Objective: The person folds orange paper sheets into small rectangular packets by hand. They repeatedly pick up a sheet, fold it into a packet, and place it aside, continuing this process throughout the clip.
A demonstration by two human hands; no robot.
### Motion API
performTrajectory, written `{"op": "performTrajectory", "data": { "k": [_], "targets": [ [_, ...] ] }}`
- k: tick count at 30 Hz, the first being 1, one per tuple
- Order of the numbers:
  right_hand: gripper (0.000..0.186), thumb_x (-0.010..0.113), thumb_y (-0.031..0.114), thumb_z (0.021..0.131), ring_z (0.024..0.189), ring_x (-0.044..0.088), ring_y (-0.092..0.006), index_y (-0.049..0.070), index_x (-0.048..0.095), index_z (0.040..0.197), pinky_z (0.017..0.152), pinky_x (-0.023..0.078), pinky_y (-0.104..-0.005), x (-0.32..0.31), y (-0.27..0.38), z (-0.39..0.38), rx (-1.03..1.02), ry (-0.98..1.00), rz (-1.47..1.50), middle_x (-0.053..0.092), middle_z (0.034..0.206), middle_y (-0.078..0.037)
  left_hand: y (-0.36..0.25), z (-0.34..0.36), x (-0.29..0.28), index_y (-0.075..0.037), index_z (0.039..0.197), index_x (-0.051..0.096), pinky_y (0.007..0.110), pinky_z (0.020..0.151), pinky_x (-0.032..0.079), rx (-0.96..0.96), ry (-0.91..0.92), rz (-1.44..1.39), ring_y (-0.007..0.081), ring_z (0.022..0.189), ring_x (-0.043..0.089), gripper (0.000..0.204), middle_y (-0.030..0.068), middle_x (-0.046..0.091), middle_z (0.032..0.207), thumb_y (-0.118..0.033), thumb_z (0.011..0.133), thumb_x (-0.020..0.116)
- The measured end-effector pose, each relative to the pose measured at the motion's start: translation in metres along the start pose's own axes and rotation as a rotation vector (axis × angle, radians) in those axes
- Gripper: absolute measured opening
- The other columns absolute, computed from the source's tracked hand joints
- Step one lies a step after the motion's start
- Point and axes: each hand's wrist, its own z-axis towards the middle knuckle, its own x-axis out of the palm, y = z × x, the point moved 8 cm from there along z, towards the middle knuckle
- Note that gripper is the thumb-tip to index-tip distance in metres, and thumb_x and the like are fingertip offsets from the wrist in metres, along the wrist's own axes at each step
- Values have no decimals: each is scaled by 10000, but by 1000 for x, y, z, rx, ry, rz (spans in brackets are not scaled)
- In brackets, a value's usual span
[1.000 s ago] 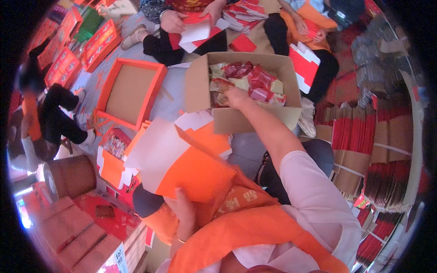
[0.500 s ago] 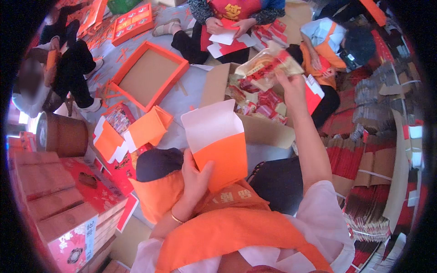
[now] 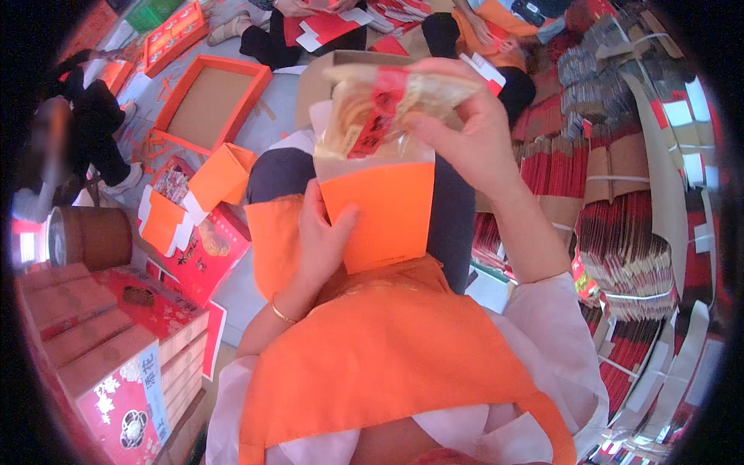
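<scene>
My left hand (image 3: 325, 236) is wrapped round the left side of a small orange paper box (image 3: 380, 213), its white flap raised at the back. It stands over my lap, top open. In my right hand (image 3: 469, 128) is a clear plastic packet (image 3: 372, 112) with a red label and pale yellowish contents I cannot make out. The packet hangs tilted at the mouth of the box, covering most of the white flap; whether its lower end is inside is hard to tell. My right fingertips are partly blurred. Behind the packet, a cardboard carton (image 3: 310, 84) is mostly hidden.
On the left floor lie a large orange tray (image 3: 242, 112), folded orange boxes (image 3: 221, 180) and a red printed package (image 3: 209, 248). Stacked cartons (image 3: 93, 310) and a brown tub (image 3: 93, 236) stand nearer. Bundled red card (image 3: 628, 256) fills the right. Co-workers sit ahead, one holding red card (image 3: 325, 31).
My right hand has brought the packet from above the carton down and left to the orange box's mouth. The view has shifted, and the carton's contents are now hidden.
</scene>
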Motion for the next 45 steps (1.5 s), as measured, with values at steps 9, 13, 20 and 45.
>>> {"op": "performTrajectory", "data": {
  "k": [9, 13, 20, 45],
  "targets": [
    [203, 686, 203, 807, 1022, 554, -273, 54, 684, 944, 933, 393, -370, 13, -22, -52, -116, 292, -490, 640, 1025, -65, 22, -19, 7, 13, 1260, 458, 308, 964, 452, -96, 91, 17, 136, 1106, 546, 428, 79, 574, 1204, -127, 888, 620],
    [297, 648, 155, 836, 1134, 535, -284, 53, 630, 1114, 965, 419, -398, -6, -21, -64, -134, 4, -481, 570, 1195, -112, 39, -14, 4, 27, 1356, 391, 348, 1040, 397, -71, 87, -17, 181, 1213, 495, 527, 123, 525, 1289, -153, 905, 596],
    [543, 547, 93, 915, 1190, 524, -236, 40, 385, 1431, 1000, 432, -341, 20, -73, -128, 219, -134, 36, 444, 1382, -134, 22, -19, 1, 20, 1525, 52, 414, 1165, 228, 118, 114, 230, 289, 1419, 276, 786, 193, 235, 1534, -148, 913, 517],
    [201, 499, 122, 911, 969, 578, -282, 14, 554, 1071, 853, 465, -357, 17, -23, -135, 37, -172, -168, 564, 1120, -200, -38, -35, -3, 4, 976, 605, 356, 895, 398, 605, -35, 472, 284, 983, 521, 350, 159, 548, 1068, -254, 988, 367]
  ]
}}
